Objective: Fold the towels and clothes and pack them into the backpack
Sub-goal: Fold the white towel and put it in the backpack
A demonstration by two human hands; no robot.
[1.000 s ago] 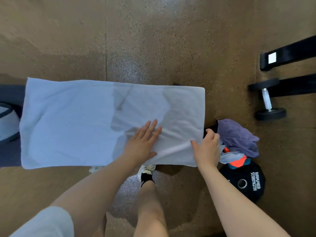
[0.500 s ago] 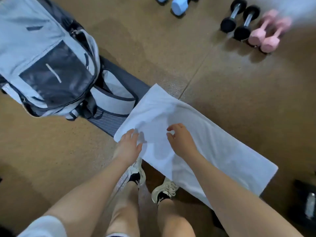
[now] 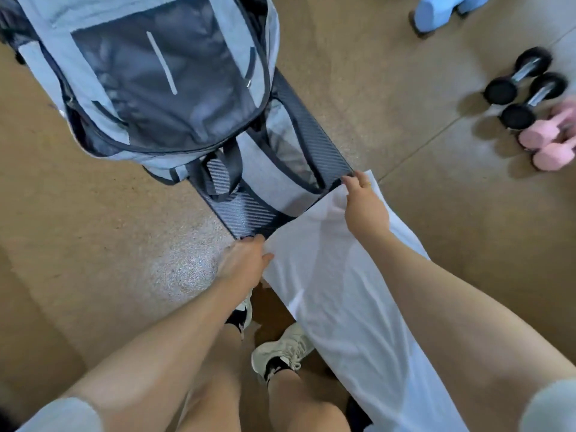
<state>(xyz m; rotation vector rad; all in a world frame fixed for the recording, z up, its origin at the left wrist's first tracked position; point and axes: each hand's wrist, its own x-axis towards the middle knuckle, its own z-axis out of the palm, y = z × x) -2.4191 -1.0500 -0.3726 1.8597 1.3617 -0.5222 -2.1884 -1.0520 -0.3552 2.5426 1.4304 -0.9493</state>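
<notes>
Both hands (image 3: 243, 263) (image 3: 364, 207) pinching (fingers seemingly curled), arms extended.

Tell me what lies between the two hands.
In the head view, the white towel's short end edge spans from the left hand to the right hand, lying over the bench.

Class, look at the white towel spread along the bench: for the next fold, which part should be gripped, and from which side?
Probably the two corners of the short end beside the backpack. The white towel lies long and flat, so that end can be carried back over its length. The left hand and right hand already hold those corners, reaching from the person's side.
</notes>
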